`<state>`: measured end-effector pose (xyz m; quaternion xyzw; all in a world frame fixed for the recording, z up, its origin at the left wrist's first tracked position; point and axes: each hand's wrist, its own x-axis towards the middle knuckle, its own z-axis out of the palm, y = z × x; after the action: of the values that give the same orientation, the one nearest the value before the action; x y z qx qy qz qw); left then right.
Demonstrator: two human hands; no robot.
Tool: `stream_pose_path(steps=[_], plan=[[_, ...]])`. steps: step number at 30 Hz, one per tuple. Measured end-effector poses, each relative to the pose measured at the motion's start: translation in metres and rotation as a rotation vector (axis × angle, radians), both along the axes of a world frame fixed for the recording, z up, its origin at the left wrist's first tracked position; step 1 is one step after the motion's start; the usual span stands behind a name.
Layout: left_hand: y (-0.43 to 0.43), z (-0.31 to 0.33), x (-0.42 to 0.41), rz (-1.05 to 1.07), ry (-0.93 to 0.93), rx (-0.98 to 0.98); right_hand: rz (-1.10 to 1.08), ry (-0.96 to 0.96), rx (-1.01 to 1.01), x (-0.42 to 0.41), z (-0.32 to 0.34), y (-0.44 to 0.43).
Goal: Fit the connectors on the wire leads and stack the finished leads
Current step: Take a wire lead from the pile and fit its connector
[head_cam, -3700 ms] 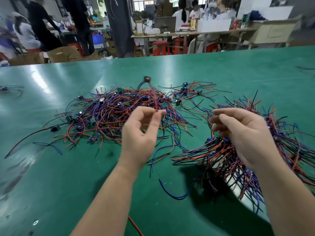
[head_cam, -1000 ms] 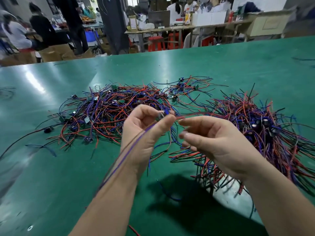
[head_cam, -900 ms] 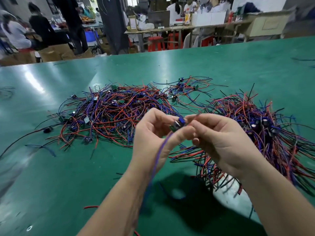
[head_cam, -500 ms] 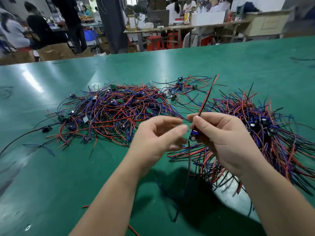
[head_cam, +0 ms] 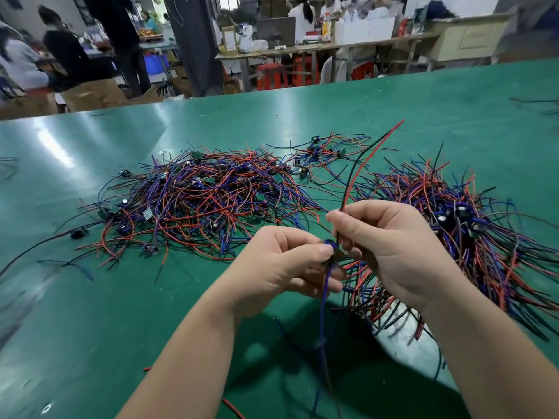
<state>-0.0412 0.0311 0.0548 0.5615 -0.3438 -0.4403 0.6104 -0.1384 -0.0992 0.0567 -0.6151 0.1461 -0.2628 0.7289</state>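
A wide green-matted work table (head_cam: 302, 110) fronts a busy workshop, where red plastic stools (head_cam: 270, 75) stand by a long wooden bench (head_cam: 317, 49) loaded with white cartons (head_cam: 366, 28). Brown cardboard boxes (head_cam: 93, 93) sit left of a dark pillar (head_cam: 196, 46), near standing workers (head_cam: 65, 52).

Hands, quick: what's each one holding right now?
Left hand: pinching a small connector, blue wire hanging below it.
Right hand: pinching a red-and-black wire pair that sticks upward.
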Motion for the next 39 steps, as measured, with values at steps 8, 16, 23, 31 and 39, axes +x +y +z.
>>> stream_pose_path(steps=[8,16,23,31,39], plan=[[0.008,-0.005,-0.004,-0.539,-0.12,0.322,-0.092,-0.074,0.229,-0.002,0.007,-0.005],[0.024,0.003,0.02,-0.524,-0.098,0.315,-0.058,-0.052,0.194,0.004,0.003,0.004],[0.025,0.005,0.035,-0.024,-0.054,0.015,0.191,0.04,-0.469,-0.004,-0.009,0.021],[0.021,0.006,0.038,0.137,-0.101,-0.035,-0.299,-0.359,-0.733,-0.015,0.01,0.018],[0.043,-0.032,0.095,0.756,-1.076,0.634,-0.538,0.433,-0.729,-0.027,0.013,-0.051]])
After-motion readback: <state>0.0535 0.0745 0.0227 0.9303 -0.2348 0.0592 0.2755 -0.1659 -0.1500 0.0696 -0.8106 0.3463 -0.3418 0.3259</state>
